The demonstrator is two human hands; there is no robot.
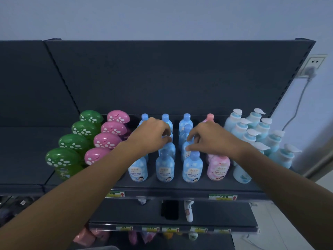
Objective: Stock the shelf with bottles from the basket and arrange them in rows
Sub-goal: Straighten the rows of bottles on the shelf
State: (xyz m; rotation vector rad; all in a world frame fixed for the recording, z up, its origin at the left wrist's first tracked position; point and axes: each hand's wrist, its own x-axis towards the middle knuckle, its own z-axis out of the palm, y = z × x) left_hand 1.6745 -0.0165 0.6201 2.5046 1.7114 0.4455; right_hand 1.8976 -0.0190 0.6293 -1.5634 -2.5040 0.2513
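Two hands at the shelf [180,185]: left hand [149,136] pinches a blue bottle [170,150] by the cap, right hand [210,138] pinches the neighbouring blue bottle [184,153]. Both stand upright, just inboard of their hands (second from front); each hand is nearest its own column. Basket not visible.

The picture is looking dim and bluish, with soft light making small shiny spots on the green caps [63,157] and pink caps [106,139]. The lower shelves [129,212] are sitting in dark shadow. The wide lens is bending the shelf's top edge [180,41], and everything is looking a little fuzzy.
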